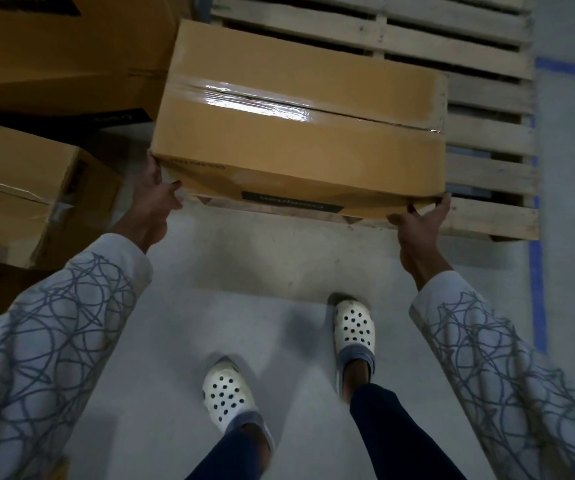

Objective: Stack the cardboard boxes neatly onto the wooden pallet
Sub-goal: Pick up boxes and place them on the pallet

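— What does the grey floor (262,271) carry?
— A wooden pallet (487,174) far right, cardboard boxes (12,188) piled left, blue tape lines (538,289), and two white clogs (354,327) standing near.

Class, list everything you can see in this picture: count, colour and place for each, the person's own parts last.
Pallet: one, pale wood, upper right.
Held box: one, brown, taped, over the pallet's near left corner.
Other boxes: at least two, brown, at left.
Floor: one, grey, underfoot.
Tape lines: a few, blue, floor at right.
Clogs: two, white, bottom centre.
Sleeves: two, white with grey scribbles, lower corners.
Left hand: one, gripping held box's near left corner.
Right hand: one, gripping its near right corner.
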A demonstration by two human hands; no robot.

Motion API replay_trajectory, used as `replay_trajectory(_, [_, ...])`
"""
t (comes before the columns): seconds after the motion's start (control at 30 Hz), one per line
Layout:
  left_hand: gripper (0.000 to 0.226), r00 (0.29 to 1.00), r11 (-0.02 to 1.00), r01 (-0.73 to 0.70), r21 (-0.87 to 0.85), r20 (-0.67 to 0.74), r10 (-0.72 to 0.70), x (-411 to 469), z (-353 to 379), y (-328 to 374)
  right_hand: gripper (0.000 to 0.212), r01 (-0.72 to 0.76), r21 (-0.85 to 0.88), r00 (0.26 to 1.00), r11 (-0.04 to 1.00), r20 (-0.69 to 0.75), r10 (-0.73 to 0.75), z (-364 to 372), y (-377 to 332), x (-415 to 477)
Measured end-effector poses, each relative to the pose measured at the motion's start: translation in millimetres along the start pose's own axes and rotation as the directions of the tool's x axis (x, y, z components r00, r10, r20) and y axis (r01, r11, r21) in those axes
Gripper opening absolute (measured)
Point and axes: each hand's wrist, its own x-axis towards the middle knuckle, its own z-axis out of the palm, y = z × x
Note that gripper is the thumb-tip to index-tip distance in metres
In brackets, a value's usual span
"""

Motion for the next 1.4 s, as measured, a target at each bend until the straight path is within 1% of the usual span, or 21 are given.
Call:
replay_trajectory(0.1, [0.106, 1.000, 1.000, -0.008, 0.026, -0.002, 0.008, 1.3, -0.2, -1.0, 0.114, -0.004, -0.008, 1.000, 1.000, 0.006, 0.004, 0.1, -1.1, 1.8])
replay_trajectory(0.27, [0.107, 1.000, 0.999, -0.005, 0.049, -0.003, 0.005, 7.6, -1.8, -8.1, 0.110, 0.000, -0.004, 0.999, 1.000, 0.042, 0.000, -3.1, -2.9, 5.5])
replay_trajectory(0.4, [0.106, 1.000, 0.999, 0.000, 0.035, 0.011, 0.000, 10.3, -1.9, -10.5, 0.112, 0.013, 0.011, 0.998, 1.000, 0.054, -0.014, -4.0, 0.3, 5.1])
replay_trajectory(0.67, [0.104, 0.999, 0.999, 0.035, 0.023, 0.000, -0.035, 11.7, -2.1, -13.7, 0.104, 0.024, 0.004, 0.999, 1.000, 0.041, -0.024, -6.5, 0.8, -4.1])
replay_trajectory(0.83, [0.108, 1.000, 0.998, 0.030, 0.063, 0.002, -0.030, 11.7, -2.1, -11.1, 0.106, 0.023, -0.016, 0.999, 1.000, 0.044, -0.022, -5.2, -0.2, -5.3])
replay_trajectory(1.0, [0.104, 0.999, 0.996, 0.047, 0.070, 0.007, -0.048, 16.3, -4.3, -9.3, 0.111, 0.010, 0.014, 0.999, 1.000, 0.052, -0.011, -1.1, -1.7, -5.9])
replay_trajectory(1.2, [0.095, 0.999, 0.997, 0.024, 0.078, 0.030, -0.027, 16.4, -6.5, -6.9, 0.114, 0.038, 0.023, 0.998, 0.999, 0.039, -0.039, 2.8, 2.0, -4.7])
replay_trajectory(1.3, [0.101, 0.998, 0.996, 0.040, 0.084, 0.035, -0.043, 17.6, -7.8, -4.2, 0.112, 0.048, 0.016, 0.998, 0.999, 0.039, -0.049, 3.1, 1.7, -3.3])
replay_trajectory(1.4, [0.098, 0.999, 0.997, 0.036, 0.072, 0.027, -0.038, 17.1, -7.3, -6.2, 0.110, 0.039, -0.014, 0.999, 0.999, 0.031, -0.039, 2.5, 1.9, -2.2])
